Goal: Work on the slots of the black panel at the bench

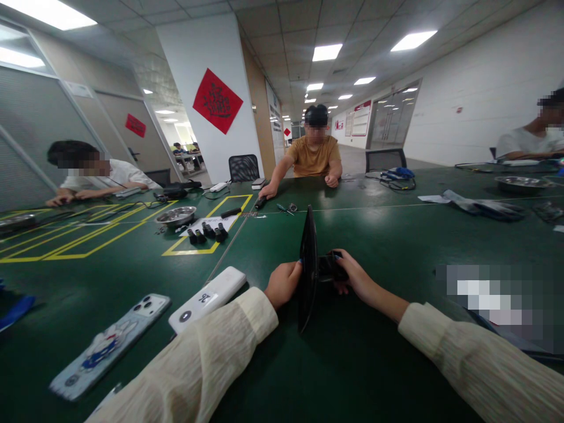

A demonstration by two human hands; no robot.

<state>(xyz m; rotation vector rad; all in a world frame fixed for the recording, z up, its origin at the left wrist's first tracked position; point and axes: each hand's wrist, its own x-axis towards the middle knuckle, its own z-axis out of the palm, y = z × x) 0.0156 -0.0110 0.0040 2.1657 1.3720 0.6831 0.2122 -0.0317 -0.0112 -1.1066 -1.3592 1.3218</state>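
Note:
A thin black panel [309, 270] stands upright over the table in front of me, turned almost edge-on; its kind is unclear. A black blocky part [331, 267] sticks out from its right face. My left hand [283, 284] grips the panel's left side, thumb against it and the other fingers partly hidden. On the other side, my right hand [352, 275] is closed around the blocky part, with some fingertips showing beneath. Left of my left hand lie a white power bank [207, 298] marked 26 and a phone in a light blue cartoon case [110, 346].
Farther off on the green table [388, 235] are several black cylindrical parts [208, 231], a metal bowl [176, 216] and pliers [286, 208]. A person [315, 153] opposite reaches toward a dark tool. Gloves [476, 205] lie to the right. Other people sit at both sides.

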